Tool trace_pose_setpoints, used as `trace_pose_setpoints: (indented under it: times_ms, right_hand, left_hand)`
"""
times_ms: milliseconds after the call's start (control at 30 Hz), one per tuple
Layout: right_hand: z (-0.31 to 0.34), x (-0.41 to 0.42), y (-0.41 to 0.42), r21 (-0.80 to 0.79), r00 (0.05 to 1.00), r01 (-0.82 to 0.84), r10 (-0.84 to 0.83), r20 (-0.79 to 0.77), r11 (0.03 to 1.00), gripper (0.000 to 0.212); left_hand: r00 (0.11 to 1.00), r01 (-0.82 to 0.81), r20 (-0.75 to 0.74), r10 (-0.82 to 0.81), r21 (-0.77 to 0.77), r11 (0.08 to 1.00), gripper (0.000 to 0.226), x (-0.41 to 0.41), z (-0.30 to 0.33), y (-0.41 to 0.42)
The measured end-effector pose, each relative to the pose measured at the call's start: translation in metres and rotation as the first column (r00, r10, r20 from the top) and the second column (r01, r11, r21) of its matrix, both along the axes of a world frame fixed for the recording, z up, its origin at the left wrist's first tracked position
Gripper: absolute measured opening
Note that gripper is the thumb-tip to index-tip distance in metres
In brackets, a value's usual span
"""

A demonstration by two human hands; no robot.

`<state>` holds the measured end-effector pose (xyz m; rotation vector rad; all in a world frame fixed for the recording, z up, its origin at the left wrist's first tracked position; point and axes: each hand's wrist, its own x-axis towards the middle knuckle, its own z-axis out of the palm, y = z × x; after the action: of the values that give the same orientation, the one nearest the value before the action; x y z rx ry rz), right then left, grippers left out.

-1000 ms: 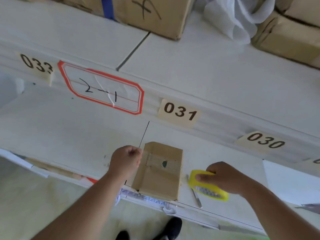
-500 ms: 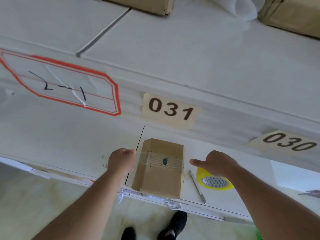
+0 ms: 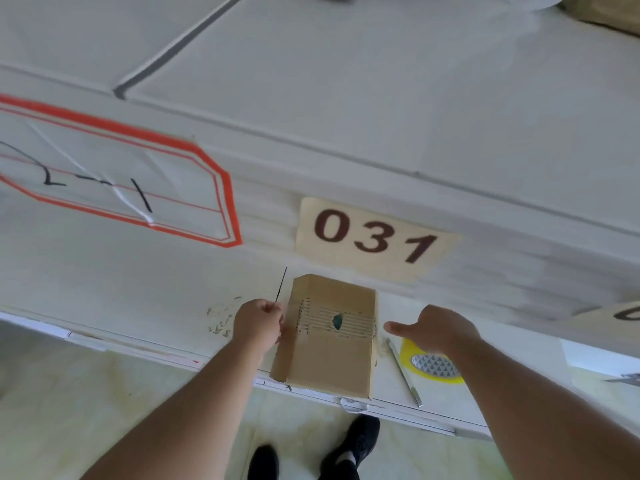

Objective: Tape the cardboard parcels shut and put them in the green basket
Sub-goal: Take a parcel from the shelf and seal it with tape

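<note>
Clearly my left hand [image 3: 258, 323] is curled into a fist against the left side of the cardboard parcel [image 3: 329, 341]; whether it pinches anything I cannot tell. That parcel lies flat at the bench's [image 3: 138, 289] front edge, looking light, thin and stiff, so I'd grip it by its long edges. My right hand [image 3: 438, 329] hovers empty, thumb out, above the yellow tape roll [image 3: 431, 367].
</note>
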<state>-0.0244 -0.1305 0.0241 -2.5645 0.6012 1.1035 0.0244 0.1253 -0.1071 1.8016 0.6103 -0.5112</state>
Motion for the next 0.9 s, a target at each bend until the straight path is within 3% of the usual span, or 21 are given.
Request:
trace_pose_setpoints:
  times_ms: [200, 333, 433, 533, 600, 633, 733, 800, 867, 900]
  right_hand:
    - [-0.018, 0.0, 0.007, 0.043, 0.994, 0.109, -0.109, 0.001, 0.993, 0.052]
    - [-0.039, 0.0, 0.001, -0.015, 0.985, 0.174, -0.173, 0.025, 0.985, 0.052]
    - [-0.049, 0.001, -0.002, -0.035, 0.983, 0.18, -0.179, 0.048, 0.983, 0.053]
    - [-0.045, 0.0, 0.003, -0.037, 0.984, 0.172, -0.171, 0.043, 0.984, 0.053]
    - [-0.038, -0.002, 0.008, -0.028, 0.986, 0.165, -0.163, 0.045, 0.986, 0.052]
    - [-0.035, -0.002, 0.01, -0.02, 0.986, 0.16, -0.159, 0.049, 0.987, 0.052]
    - [-0.022, -0.005, 0.016, -0.017, 0.991, 0.119, -0.118, 0.056, 0.993, 0.051]
    - [-0.017, -0.006, 0.019, -0.009, 0.993, 0.105, -0.104, 0.061, 0.994, 0.051]
    - [-0.013, -0.007, 0.022, 0.001, 0.994, 0.095, -0.095, 0.058, 0.995, 0.051]
    - [-0.011, -0.007, 0.024, 0.01, 0.994, 0.091, -0.092, 0.059, 0.996, 0.05]
  left_hand:
    - [0.992, 0.118, 0.012, -0.122, 0.178, 0.977, 0.025, -0.003, -0.011, -0.014]
    - [0.986, 0.168, -0.017, -0.168, 0.213, 0.963, 0.032, -0.002, -0.018, -0.031]
    - [0.99, 0.142, -0.011, -0.143, 0.213, 0.967, 0.01, -0.001, -0.018, -0.033]
    - [0.995, 0.097, -0.008, -0.097, 0.228, 0.969, 0.051, -0.006, -0.018, -0.024]
    - [0.981, 0.166, 0.048, -0.187, 0.292, 0.942, 0.03, -0.01, -0.015, -0.023]
    - [0.972, 0.195, 0.072, -0.224, 0.282, 0.939, 0.014, -0.014, -0.01, -0.025]
    - [0.952, 0.259, 0.107, -0.287, 0.219, 0.941, 0.037, -0.029, 0.007, -0.034]
    - [0.918, 0.357, 0.126, -0.376, 0.15, 0.922, 0.032, -0.041, 0.019, -0.04]
    - [0.881, 0.45, 0.108, -0.46, 0.105, 0.887, 0.011, -0.047, 0.023, -0.042]
    - [0.872, 0.477, 0.063, -0.485, 0.115, 0.872, 0.022, -0.046, 0.022, -0.04]
